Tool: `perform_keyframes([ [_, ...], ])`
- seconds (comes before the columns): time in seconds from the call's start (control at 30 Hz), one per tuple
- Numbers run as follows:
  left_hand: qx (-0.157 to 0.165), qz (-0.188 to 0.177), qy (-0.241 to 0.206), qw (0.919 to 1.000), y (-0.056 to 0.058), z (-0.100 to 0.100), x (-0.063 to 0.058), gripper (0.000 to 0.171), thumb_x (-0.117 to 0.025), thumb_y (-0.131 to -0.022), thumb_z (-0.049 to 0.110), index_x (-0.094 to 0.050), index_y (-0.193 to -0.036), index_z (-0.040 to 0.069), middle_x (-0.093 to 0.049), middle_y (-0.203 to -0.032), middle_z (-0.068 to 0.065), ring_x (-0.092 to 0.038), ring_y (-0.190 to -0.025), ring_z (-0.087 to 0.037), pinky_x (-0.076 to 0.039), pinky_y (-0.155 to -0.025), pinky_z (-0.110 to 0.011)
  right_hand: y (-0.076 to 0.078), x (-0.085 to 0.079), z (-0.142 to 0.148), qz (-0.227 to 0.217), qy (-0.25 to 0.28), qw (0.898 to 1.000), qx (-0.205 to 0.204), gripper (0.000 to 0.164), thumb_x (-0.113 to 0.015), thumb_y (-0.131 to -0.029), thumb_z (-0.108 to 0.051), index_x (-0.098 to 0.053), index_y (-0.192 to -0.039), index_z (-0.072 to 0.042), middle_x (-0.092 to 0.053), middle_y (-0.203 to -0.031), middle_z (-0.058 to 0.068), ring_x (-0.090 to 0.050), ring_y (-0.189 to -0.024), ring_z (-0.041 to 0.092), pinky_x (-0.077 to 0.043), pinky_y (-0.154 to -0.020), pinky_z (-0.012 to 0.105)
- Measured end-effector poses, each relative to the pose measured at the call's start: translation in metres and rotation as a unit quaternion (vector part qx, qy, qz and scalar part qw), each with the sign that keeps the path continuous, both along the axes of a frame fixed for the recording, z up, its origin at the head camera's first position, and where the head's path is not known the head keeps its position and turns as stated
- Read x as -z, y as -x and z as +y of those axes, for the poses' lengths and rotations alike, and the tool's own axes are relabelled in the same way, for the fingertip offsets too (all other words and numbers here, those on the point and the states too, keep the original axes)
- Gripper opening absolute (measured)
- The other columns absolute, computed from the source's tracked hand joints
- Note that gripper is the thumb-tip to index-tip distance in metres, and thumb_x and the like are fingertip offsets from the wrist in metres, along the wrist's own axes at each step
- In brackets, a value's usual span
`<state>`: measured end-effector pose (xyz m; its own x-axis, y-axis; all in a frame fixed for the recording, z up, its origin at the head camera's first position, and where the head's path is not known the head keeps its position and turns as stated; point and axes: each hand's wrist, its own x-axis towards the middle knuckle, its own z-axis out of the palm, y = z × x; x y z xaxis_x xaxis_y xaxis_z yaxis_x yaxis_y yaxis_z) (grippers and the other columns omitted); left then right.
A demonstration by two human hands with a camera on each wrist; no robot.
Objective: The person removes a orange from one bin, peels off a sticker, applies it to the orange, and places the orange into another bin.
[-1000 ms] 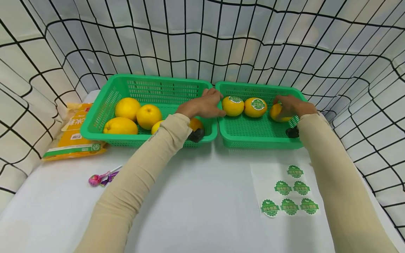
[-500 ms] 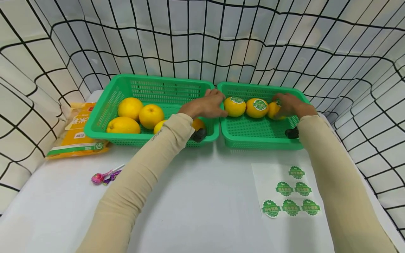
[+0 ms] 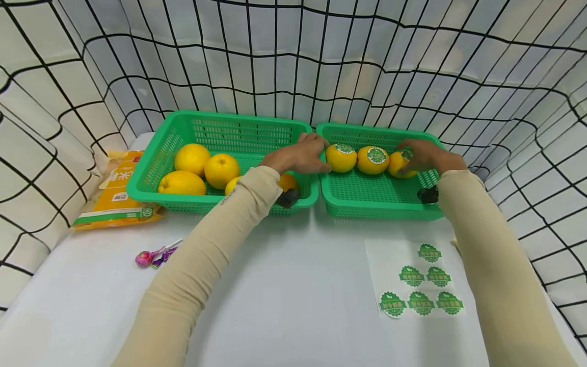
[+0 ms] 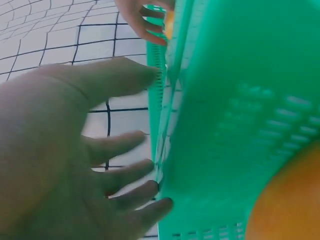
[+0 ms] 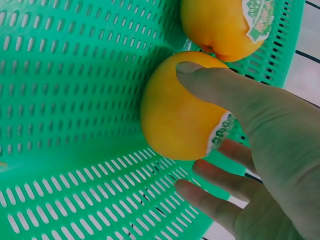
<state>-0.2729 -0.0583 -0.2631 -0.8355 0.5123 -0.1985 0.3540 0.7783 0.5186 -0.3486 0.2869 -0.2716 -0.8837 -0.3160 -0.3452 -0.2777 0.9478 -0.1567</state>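
My right hand (image 3: pixel 431 155) is in the right green basket (image 3: pixel 380 208), holding the rightmost orange (image 3: pixel 396 162) loosely. In the right wrist view, its thumb lies across that orange (image 5: pixel 172 107) and the fingertips are at the lower side, by a green-and-white sticker (image 5: pixel 220 134). Left of it sit two more oranges (image 3: pixel 373 160), (image 3: pixel 341 158), each with a sticker facing up. My left hand (image 3: pixel 300 154) is over the right end of the left green basket (image 3: pixel 220 205), its fingers loosely extended and fingertips right at the rim in the left wrist view. One orange (image 3: pixel 288 182) shows under the left wrist.
The left basket holds several oranges (image 3: pixel 222 171). An orange-yellow bag (image 3: pixel 121 201) lies at its left. Lollipops (image 3: pixel 144 259) lie on the white table (image 3: pixel 284 295) at left. A sheet of green stickers (image 3: pixel 380 265) lies near the right forearm. Black wire mesh (image 3: pixel 275 76) surrounds the table.
My right hand has moved the rightmost orange left, up against the middle one, and then shifted slightly right, showing more of it. My left hand has stayed at the rim.
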Motion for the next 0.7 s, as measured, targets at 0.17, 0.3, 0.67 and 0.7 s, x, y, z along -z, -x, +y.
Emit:
perform_keyframes([
  [0.17, -0.007, 0.011, -0.018, 0.9997, -0.004, -0.014, -0.011, 0.067, -0.058, -0.109, 0.036, -0.033, -0.164, 0.007, -0.026, -0.172, -0.015, -0.017, -0.160, -0.037, -0.028, -0.127, -0.052, -0.009, -0.011, 0.000, -0.011, -0.005, 1.000, 0.005, 0.083, -0.077, -0.097, -0.030, -0.033, -0.161, -0.001, -0.025, -0.163, 0.038, -0.026, -0.148, 0.061, -0.030, -0.116, 0.077],
  [0.3, -0.013, 0.009, -0.020, 0.9997, -0.007, -0.044, -0.024, 0.065, -0.056, -0.109, 0.037, -0.034, -0.164, 0.009, -0.025, -0.173, -0.015, -0.022, -0.160, -0.035, -0.029, -0.127, -0.053, -0.017, -0.016, 0.001, -0.007, 0.008, 1.000, 0.002, 0.087, -0.076, -0.099, -0.036, -0.029, -0.163, -0.001, -0.021, -0.167, 0.037, -0.020, -0.152, 0.060, -0.024, -0.118, 0.079],
  [0.67, -0.057, -0.051, 0.061, 0.9953, -0.018, -0.139, -0.028, 0.070, -0.058, -0.108, 0.043, -0.035, -0.163, 0.005, -0.030, -0.169, -0.025, -0.035, -0.151, -0.047, -0.035, -0.118, -0.068, -0.077, -0.018, -0.009, 0.093, 0.121, 0.988, -0.025, 0.071, -0.067, -0.106, -0.033, -0.037, -0.160, 0.002, -0.033, -0.165, 0.032, -0.025, -0.154, 0.053, -0.024, -0.122, 0.072],
  [0.7, -0.062, -0.059, 0.078, 0.9933, -0.019, -0.144, -0.027, 0.069, -0.058, -0.108, 0.043, -0.036, -0.162, 0.006, -0.031, -0.168, -0.026, -0.039, -0.147, -0.049, -0.039, -0.115, -0.068, -0.085, -0.017, -0.013, 0.101, 0.132, 0.986, -0.027, 0.070, -0.067, -0.106, -0.033, -0.039, -0.160, 0.001, -0.034, -0.165, 0.030, -0.026, -0.154, 0.052, -0.024, -0.122, 0.072],
])
